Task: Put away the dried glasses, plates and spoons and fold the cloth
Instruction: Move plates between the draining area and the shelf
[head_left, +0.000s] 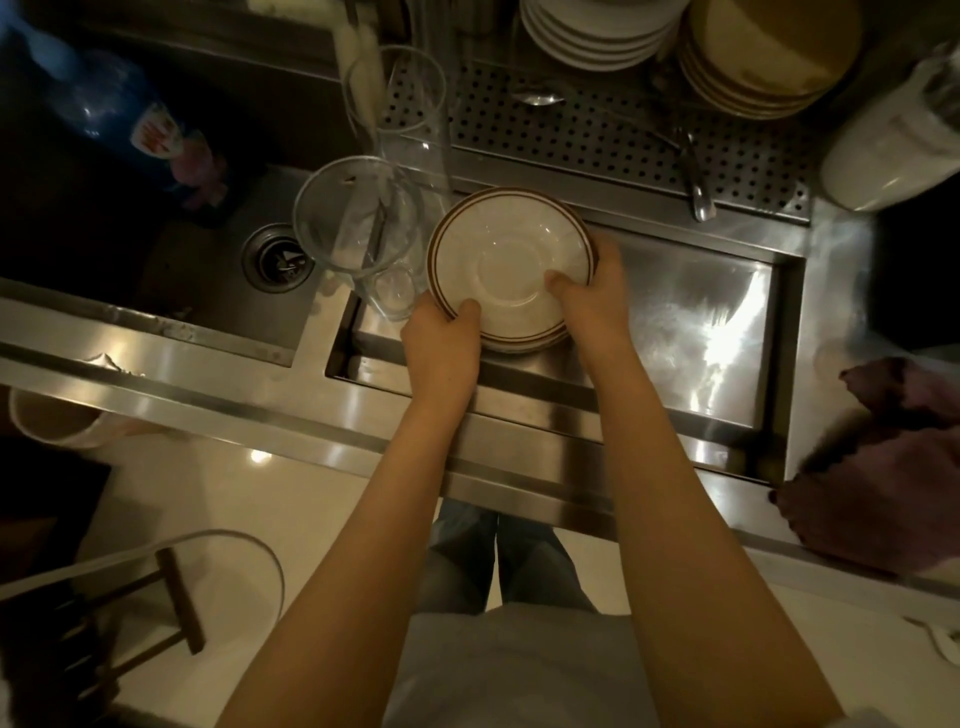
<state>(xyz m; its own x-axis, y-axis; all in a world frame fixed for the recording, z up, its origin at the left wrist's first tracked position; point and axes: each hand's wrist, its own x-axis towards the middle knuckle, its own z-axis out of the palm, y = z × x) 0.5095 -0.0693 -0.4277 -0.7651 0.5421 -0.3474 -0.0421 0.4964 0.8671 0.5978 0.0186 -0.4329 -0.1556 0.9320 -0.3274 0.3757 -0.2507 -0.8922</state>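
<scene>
A small stack of cream saucers with brown rims sits between both my hands over the steel draining tray. My left hand grips the stack's near-left edge, thumb on top. My right hand grips its right edge, thumb on the top saucer. Clear glasses stand just left of the stack, a taller glass behind them. Spoons lie on the perforated rack. A dark purple cloth lies crumpled at the right counter edge.
Stacks of white plates and tan plates stand at the back. The sink basin with its drain is at left, a blue bottle behind it. A white jug stands far right. A paper cup sits at left.
</scene>
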